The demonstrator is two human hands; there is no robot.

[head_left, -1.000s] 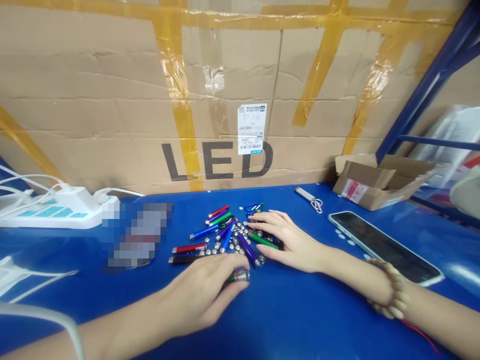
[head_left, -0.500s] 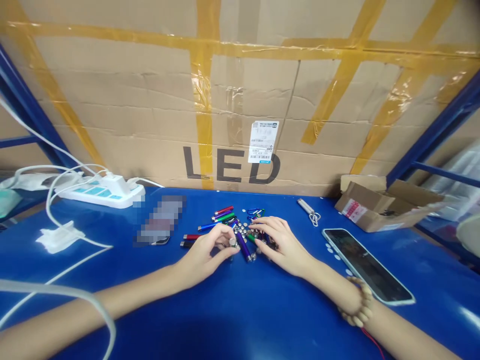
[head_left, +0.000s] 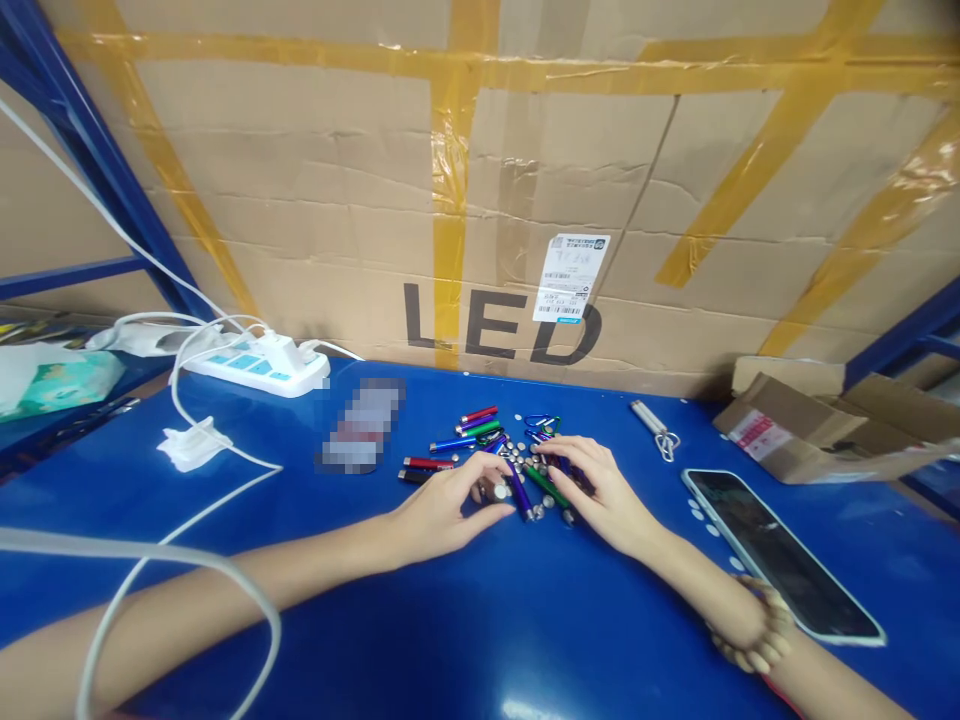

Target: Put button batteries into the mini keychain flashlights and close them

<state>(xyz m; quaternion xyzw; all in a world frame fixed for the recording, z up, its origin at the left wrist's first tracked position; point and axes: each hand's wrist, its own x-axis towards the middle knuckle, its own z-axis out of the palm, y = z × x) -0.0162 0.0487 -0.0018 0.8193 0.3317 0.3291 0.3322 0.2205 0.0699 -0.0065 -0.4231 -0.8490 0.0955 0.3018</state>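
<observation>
My left hand (head_left: 457,505) curls at the left of a pile of small parts, with silver button cells (head_left: 500,491) between thumb and fingers; how many cannot be told. My right hand (head_left: 604,490) arches over the pile's right side, fingers apart and tips down among the parts. Between the hands lie a purple mini flashlight (head_left: 520,490) and a green mini flashlight (head_left: 549,486). Loose button cells (head_left: 519,450) are scattered behind them. Further back left lie a blue tube (head_left: 452,445), a red tube (head_left: 429,463) and a red one (head_left: 480,413). My right palm hides part of the pile.
A phone (head_left: 784,550) lies right of my right hand, near white discs (head_left: 705,529). An open cardboard box (head_left: 810,425) and a silver tube with a clip (head_left: 654,428) sit behind. A white power strip (head_left: 259,370) stands left; its cable (head_left: 247,575) loops over my left forearm.
The view has swung left, so everything appears further right. My right hand has shifted slightly off the green flashlight, which shows more of its length. My left hand still holds the button cells.
</observation>
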